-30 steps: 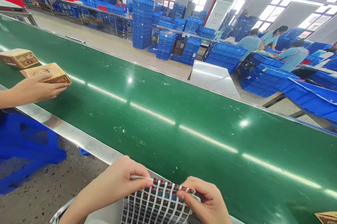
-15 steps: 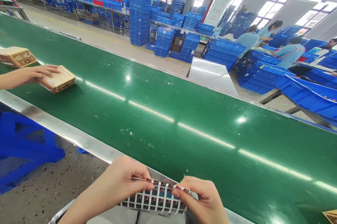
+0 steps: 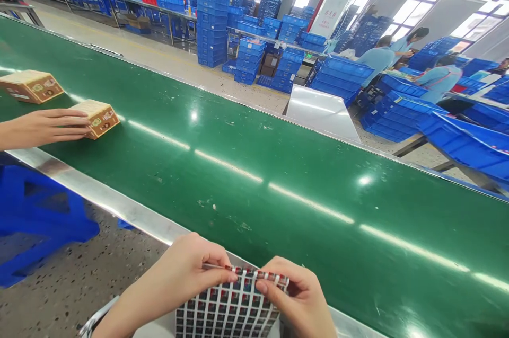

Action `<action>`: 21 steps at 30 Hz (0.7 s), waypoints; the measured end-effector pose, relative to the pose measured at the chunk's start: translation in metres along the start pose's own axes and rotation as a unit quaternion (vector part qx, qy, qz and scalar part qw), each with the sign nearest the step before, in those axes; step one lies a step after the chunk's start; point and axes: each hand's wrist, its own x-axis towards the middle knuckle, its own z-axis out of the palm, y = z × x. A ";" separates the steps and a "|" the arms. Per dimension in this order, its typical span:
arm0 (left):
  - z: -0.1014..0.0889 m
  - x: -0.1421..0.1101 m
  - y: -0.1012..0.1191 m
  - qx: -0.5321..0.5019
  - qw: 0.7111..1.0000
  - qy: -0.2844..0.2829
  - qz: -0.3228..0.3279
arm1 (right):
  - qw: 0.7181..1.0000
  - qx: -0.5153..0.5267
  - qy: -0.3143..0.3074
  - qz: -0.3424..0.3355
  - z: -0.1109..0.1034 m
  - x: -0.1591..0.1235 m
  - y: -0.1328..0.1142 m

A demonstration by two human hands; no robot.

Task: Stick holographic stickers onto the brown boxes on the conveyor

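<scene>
Both hands are closed on the top edge of a sticker sheet (image 3: 228, 306), printed with a white grid of small dark and red pictures. My left hand (image 3: 202, 269) pinches it between thumb and fingers left of the middle. On the right side, my right hand (image 3: 294, 293) pinches the same edge, which looks folded or rolled over. The sheet hangs down toward my lap, at the near metal edge of a green conveyor belt (image 3: 254, 211). Its lower part runs out of view.
At left, a co-worker's hand (image 3: 47, 127) touches a brown and cream box (image 3: 104, 119) on the belt. Another such box (image 3: 34, 86) lies behind it. A blue stool (image 3: 40, 221) stands below left. Across the belt are stacked blue crates (image 3: 212, 23) and several people.
The sheet has turned so that more of its grid faces me, hanging lower. The belt and boxes have shifted right. The co-worker's hand moved to the box's near side. A box corner at lower right is gone.
</scene>
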 end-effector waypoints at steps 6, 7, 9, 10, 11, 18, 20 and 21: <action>0.000 0.001 0.001 0.023 1.000 0.004 -0.002 | 0.999 -0.014 0.013 -0.037 0.002 0.000 0.002; 0.000 0.001 0.002 0.025 1.000 0.003 -0.001 | 0.999 -0.017 0.015 -0.042 0.002 0.000 0.003; -0.001 0.000 0.003 0.023 1.000 0.004 0.001 | 0.998 -0.027 0.020 -0.052 0.002 -0.001 0.003; -0.001 0.000 0.003 0.024 1.000 0.004 0.001 | 0.998 -0.031 0.021 -0.056 0.002 -0.001 0.003; -0.001 0.000 0.003 0.026 1.000 0.004 0.001 | 0.997 -0.035 0.022 -0.059 0.002 0.000 0.003; -0.003 0.001 0.001 0.036 0.999 0.003 0.003 | 0.997 -0.032 0.026 -0.071 0.004 0.000 0.004; -0.003 0.001 0.001 0.038 0.999 -0.001 0.002 | 0.996 -0.033 0.020 -0.079 0.003 0.001 0.005; -0.004 0.001 0.001 0.039 0.999 -0.004 0.001 | 0.996 -0.036 0.011 -0.085 0.001 0.002 0.006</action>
